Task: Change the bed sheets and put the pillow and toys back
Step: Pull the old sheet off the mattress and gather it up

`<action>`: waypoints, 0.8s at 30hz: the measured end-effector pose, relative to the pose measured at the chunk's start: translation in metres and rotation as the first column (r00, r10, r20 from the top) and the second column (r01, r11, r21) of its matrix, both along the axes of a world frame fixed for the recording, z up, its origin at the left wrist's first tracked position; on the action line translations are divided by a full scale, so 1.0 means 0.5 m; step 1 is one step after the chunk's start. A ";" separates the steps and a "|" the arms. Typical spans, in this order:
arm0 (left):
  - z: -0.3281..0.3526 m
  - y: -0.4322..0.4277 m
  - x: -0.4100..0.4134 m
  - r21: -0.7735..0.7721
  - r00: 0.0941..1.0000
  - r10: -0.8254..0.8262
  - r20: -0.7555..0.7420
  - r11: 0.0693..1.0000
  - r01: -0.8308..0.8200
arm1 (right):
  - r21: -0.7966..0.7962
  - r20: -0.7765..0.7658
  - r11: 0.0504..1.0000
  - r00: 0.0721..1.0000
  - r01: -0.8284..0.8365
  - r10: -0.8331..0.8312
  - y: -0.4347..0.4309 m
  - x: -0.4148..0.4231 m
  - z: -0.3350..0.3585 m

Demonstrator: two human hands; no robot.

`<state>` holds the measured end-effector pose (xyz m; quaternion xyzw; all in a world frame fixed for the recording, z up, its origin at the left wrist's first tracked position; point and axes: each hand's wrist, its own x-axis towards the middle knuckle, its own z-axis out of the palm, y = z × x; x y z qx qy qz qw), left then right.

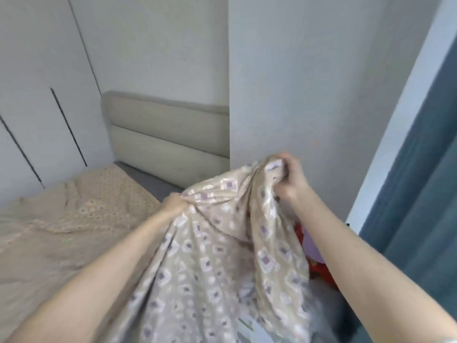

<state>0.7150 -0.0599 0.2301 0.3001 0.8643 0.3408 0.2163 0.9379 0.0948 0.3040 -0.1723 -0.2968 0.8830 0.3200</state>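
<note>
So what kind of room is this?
Most likely a bedroom: a padded headboard, a bed in beige sheeting before it, tall wardrobe doors on the left. The left hand and right hand grip a patterned sheet.

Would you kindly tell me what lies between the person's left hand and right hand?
In the head view, a bunched stretch of the patterned beige sheet spans it; the left hand and right hand both grip it.

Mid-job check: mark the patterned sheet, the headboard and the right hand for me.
patterned sheet (212, 263), head view, middle of the hanging cloth.
headboard (170, 134), head view, centre of its padded front.
right hand (289, 177), head view, middle of the hand holding the sheet's bunched edge.
</note>
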 end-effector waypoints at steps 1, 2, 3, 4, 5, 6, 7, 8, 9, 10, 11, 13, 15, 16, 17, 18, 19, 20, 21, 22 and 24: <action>0.022 -0.009 -0.013 0.066 0.999 0.040 0.028 0.997 -0.042 | 0.092 0.105 0.994 0.993 -0.067 0.057 -0.010 -0.012 -0.012; 0.047 -0.018 -0.023 0.130 0.994 0.097 0.050 0.986 -0.102 | 0.199 0.247 0.966 0.962 -0.165 0.113 -0.021 -0.027 -0.031; 0.075 -0.032 -0.035 0.198 0.987 0.138 0.086 0.968 -0.152 | 0.273 0.396 0.907 0.897 -0.320 0.197 -0.043 -0.050 -0.048; 0.104 -0.036 -0.034 0.268 0.981 0.137 0.134 0.949 -0.169 | 0.295 0.538 0.831 0.801 -0.471 0.263 -0.060 -0.060 -0.063; 0.132 -0.039 -0.033 0.332 0.976 0.103 0.190 0.929 -0.163 | 0.281 0.656 0.740 0.685 -0.611 0.317 -0.073 -0.076 -0.080; 0.161 -0.046 -0.032 0.389 0.970 0.059 0.234 0.909 -0.149 | 0.260 0.742 0.656 0.582 -0.708 0.334 -0.095 -0.096 -0.087; 0.189 -0.054 -0.031 0.444 0.966 0.011 0.260 0.887 -0.130 | 0.279 0.815 0.580 0.508 -0.765 0.279 -0.116 -0.121 -0.090; 0.215 -0.054 -0.031 0.503 0.958 -0.031 0.284 0.856 -0.122 | 0.315 0.857 0.529 0.476 -0.788 0.199 -0.133 -0.147 -0.096; 0.242 -0.058 -0.028 0.570 0.943 -0.066 0.326 0.809 -0.141 | 0.359 0.871 0.490 0.474 -0.794 0.131 -0.154 -0.177 -0.100; 0.266 -0.056 -0.029 0.632 0.925 -0.098 0.367 0.756 -0.171 | 0.401 0.866 0.446 0.490 -0.800 0.100 -0.178 -0.204 -0.101; 0.289 -0.050 -0.026 0.688 0.896 -0.163 0.412 0.701 -0.189 | 0.441 0.841 0.412 0.528 -0.797 0.121 -0.202 -0.230 -0.103; 0.326 -0.042 -0.006 0.707 0.874 -0.281 0.397 0.701 -0.095 | 0.579 0.679 0.468 0.712 -0.668 0.177 -0.243 -0.286 -0.103; 0.352 -0.044 -0.011 0.684 0.893 -0.361 0.269 0.724 0.086 | 0.710 0.468 0.568 0.882 -0.417 0.064 -0.285 -0.328 -0.074; 0.364 -0.043 -0.025 0.707 0.866 -0.366 0.341 0.707 0.020 | 0.720 0.397 0.625 0.918 -0.301 -0.016 -0.290 -0.346 -0.057; 0.374 -0.050 -0.036 0.738 0.853 -0.364 0.374 0.674 -0.036 | 0.690 0.357 0.693 0.931 -0.210 -0.073 -0.289 -0.362 -0.041; 0.388 -0.076 -0.051 0.767 0.857 -0.383 0.346 0.641 -0.023 | 0.628 0.338 0.764 0.936 -0.146 -0.099 -0.287 -0.385 -0.022; 0.391 -0.090 -0.065 0.807 0.820 -0.453 0.351 0.590 -0.019 | 0.551 0.326 0.830 0.938 -0.089 -0.116 -0.276 -0.392 -0.006; 0.386 -0.105 -0.091 0.790 0.833 -0.466 0.299 0.611 0.059 | 0.478 0.297 0.877 0.947 -0.038 -0.120 -0.268 -0.401 0.011; 0.375 -0.125 -0.130 0.717 0.861 -0.443 0.249 0.682 0.143 | 0.404 0.264 0.915 0.958 -0.003 -0.114 -0.263 -0.410 0.031; 0.355 -0.152 -0.168 0.546 0.922 -0.371 0.114 0.798 0.254 | 0.335 0.173 0.942 0.982 0.009 -0.071 -0.257 -0.413 0.057; 0.301 -0.202 -0.242 0.211 0.935 -0.352 -0.053 0.911 0.354 | 0.212 -0.069 0.977 0.998 0.004 0.011 -0.248 -0.414 0.112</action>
